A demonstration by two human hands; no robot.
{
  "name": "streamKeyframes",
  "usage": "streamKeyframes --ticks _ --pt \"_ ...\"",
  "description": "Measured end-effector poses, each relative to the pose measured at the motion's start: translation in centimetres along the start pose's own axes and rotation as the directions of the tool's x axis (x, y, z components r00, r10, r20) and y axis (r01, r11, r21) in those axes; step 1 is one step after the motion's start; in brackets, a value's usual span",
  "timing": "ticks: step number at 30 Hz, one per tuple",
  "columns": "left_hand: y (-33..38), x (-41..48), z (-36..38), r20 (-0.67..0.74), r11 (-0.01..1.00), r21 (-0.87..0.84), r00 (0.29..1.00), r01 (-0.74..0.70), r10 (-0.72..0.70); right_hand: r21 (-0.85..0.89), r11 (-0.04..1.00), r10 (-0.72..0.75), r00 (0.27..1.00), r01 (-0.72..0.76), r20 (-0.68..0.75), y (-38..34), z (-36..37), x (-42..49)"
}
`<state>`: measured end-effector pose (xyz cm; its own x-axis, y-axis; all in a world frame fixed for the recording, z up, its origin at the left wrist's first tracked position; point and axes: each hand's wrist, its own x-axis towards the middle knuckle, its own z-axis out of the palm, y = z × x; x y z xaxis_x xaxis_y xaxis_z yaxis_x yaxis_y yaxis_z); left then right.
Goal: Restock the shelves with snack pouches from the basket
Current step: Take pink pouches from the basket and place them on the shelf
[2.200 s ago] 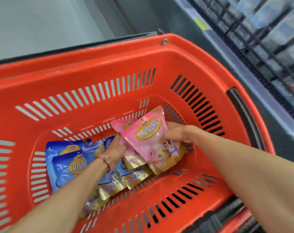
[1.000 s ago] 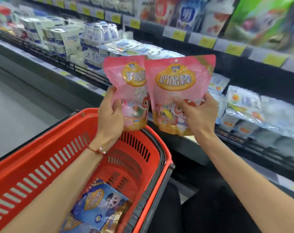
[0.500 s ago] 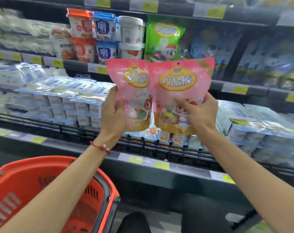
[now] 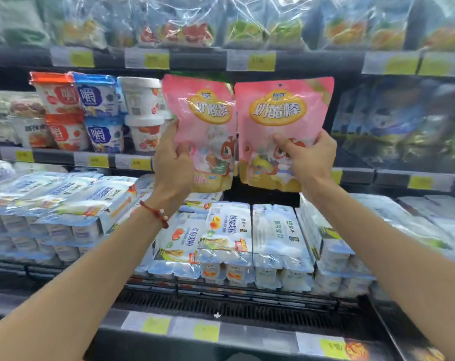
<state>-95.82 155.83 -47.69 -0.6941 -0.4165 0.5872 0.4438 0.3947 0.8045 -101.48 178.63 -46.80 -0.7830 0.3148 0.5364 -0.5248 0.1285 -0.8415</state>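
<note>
Pink plastic snack pouches: left pouch (image 4: 203,110), right pouch (image 4: 281,105) upright, edges touching, before the dark middle shelf (image 4: 393,175).
Left hand (image 4: 173,165): my fingers (image 4: 181,151) curled round left pouch's side.
Right hand (image 4: 309,157): my fingers (image 4: 286,143) pinching right pouch low.

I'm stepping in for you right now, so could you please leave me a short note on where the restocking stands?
Left hand grips the left pink pouch; right hand grips the right pink pouch.
Both are upright, side by side, before the middle shelf, right of the stacked cups.
Done: both pouches in hand. Left: set them on the shelf; the basket is out of view.
</note>
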Motion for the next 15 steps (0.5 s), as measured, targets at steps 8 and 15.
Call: streamKeyframes --ticks 8,15 --pt "-0.4 5.6 3.4 -0.125 0.999 0.030 0.992 0.023 -0.019 0.112 0.994 -0.018 0.999 0.014 0.034 2.0 1.7 8.0" --pt "-1.7 7.1 4.6 -0.148 0.999 0.044 0.989 0.022 -0.015 0.074 0.997 -0.012 0.984 -0.002 0.180 5.1 2.6 10.2"
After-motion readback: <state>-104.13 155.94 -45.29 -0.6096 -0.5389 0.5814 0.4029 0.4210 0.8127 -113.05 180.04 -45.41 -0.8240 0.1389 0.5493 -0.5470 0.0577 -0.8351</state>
